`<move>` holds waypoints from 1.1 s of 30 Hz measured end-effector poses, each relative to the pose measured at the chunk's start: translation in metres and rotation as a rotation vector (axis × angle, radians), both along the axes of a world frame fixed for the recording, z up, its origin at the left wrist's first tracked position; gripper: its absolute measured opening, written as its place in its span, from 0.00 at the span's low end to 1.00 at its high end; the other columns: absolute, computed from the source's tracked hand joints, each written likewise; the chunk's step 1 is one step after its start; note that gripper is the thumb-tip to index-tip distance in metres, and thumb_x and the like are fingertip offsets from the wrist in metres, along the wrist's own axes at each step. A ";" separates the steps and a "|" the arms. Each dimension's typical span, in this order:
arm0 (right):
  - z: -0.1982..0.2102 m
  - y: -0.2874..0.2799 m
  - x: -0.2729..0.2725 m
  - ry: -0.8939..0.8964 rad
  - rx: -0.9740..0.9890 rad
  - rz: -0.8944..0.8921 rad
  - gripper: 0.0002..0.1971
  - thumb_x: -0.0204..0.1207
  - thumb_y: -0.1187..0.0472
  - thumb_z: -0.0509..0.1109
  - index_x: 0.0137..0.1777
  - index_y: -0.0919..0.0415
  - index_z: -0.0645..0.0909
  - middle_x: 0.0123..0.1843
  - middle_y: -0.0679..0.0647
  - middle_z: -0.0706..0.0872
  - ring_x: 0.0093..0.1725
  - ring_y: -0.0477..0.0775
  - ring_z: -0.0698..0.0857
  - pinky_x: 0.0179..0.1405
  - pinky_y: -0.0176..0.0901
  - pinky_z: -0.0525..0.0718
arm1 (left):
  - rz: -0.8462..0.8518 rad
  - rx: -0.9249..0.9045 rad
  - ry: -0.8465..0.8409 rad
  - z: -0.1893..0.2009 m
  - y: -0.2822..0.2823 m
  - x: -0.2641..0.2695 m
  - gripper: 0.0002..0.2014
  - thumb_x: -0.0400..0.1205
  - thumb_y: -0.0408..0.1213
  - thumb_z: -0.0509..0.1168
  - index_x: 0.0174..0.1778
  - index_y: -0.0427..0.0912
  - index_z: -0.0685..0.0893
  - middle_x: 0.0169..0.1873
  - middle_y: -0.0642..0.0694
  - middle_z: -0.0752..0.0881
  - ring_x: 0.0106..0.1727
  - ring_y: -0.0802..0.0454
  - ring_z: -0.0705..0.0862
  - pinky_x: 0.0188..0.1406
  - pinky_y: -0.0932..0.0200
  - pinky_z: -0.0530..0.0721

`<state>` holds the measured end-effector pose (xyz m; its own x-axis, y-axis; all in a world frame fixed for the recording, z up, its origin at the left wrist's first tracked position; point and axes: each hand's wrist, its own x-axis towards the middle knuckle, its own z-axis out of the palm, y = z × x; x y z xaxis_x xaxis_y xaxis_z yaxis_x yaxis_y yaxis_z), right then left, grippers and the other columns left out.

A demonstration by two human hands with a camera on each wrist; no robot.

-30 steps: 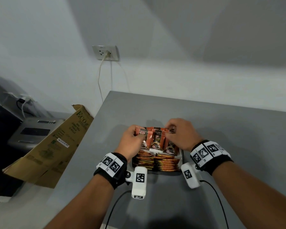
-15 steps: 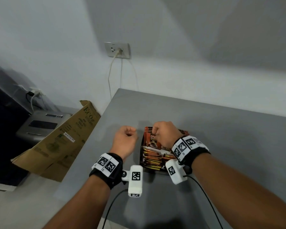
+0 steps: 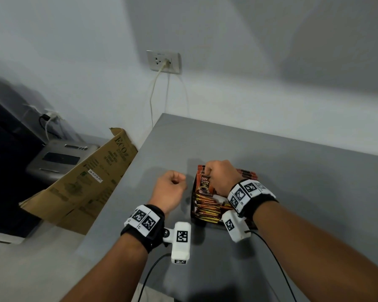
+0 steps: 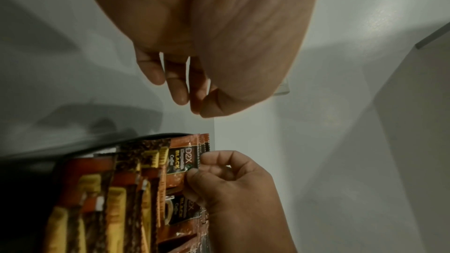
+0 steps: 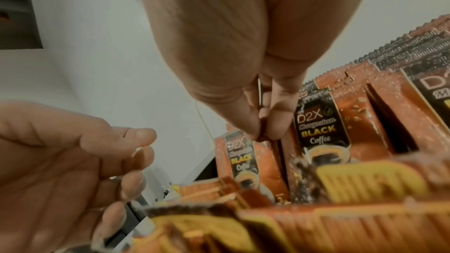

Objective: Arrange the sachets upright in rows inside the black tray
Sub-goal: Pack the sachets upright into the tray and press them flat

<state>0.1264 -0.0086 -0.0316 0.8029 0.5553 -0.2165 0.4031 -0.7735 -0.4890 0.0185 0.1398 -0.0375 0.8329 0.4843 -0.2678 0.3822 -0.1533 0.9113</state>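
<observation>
A black tray on the grey table holds orange-brown coffee sachets. Several D2X sachets stand upright in the back row, and orange-yellow sachets fill the front rows. My right hand is over the tray's back left corner, where thumb and forefinger pinch the top edge of a D2X sachet. The left wrist view shows the same pinched sachet. My left hand hovers just left of the tray, fingers loosely curled and holding nothing. The right wrist hides part of the tray's right side.
The table's left edge lies close to my left hand. A cardboard box leans beside it, with a grey device behind. A wall socket with a cord is on the back wall.
My left hand let go of the back-row sachets and drew out to the left of the tray. My right hand shifted left along the back row and now pinches a sachet there.
</observation>
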 end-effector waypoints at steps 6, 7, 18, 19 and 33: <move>0.018 -0.014 -0.003 0.012 0.129 -0.047 0.08 0.77 0.70 0.69 0.49 0.57 0.86 0.47 0.52 0.89 0.42 0.48 0.88 0.43 0.43 0.89 | -0.145 0.040 0.063 -0.005 -0.004 -0.005 0.10 0.76 0.23 0.72 0.44 0.42 0.81 0.40 0.46 0.84 0.41 0.51 0.83 0.45 0.61 0.81; 0.024 -0.017 -0.005 0.009 0.125 -0.015 0.08 0.76 0.68 0.70 0.50 0.58 0.88 0.47 0.51 0.89 0.44 0.47 0.88 0.47 0.44 0.89 | -0.166 0.045 0.073 -0.007 -0.005 -0.006 0.11 0.74 0.23 0.73 0.43 0.42 0.81 0.38 0.46 0.84 0.40 0.51 0.83 0.45 0.59 0.82; 0.021 -0.034 -0.030 0.156 -0.016 0.216 0.13 0.76 0.57 0.77 0.58 0.59 0.89 0.55 0.51 0.92 0.53 0.48 0.89 0.60 0.45 0.86 | -0.202 0.042 0.065 -0.009 -0.026 -0.012 0.09 0.77 0.31 0.72 0.47 0.45 0.79 0.41 0.48 0.84 0.38 0.54 0.82 0.39 0.59 0.83; 0.019 -0.033 -0.030 0.154 -0.005 0.209 0.12 0.76 0.58 0.77 0.59 0.59 0.89 0.55 0.51 0.92 0.53 0.48 0.89 0.60 0.45 0.87 | -0.204 0.063 0.061 -0.011 -0.028 -0.013 0.10 0.77 0.35 0.74 0.47 0.46 0.79 0.40 0.49 0.84 0.38 0.54 0.83 0.40 0.57 0.84; 0.000 -0.033 -0.036 0.033 -0.002 0.214 0.09 0.79 0.57 0.74 0.57 0.56 0.88 0.52 0.50 0.89 0.48 0.49 0.87 0.54 0.47 0.88 | -0.211 0.118 0.099 -0.016 -0.031 -0.018 0.17 0.76 0.35 0.75 0.56 0.54 0.77 0.47 0.47 0.84 0.46 0.52 0.87 0.43 0.54 0.90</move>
<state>0.0901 -0.0414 -0.0320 0.6590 0.7121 -0.2420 0.5421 -0.6727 -0.5036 0.0005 0.1085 -0.0537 0.8915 0.3351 -0.3047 0.4165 -0.3421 0.8423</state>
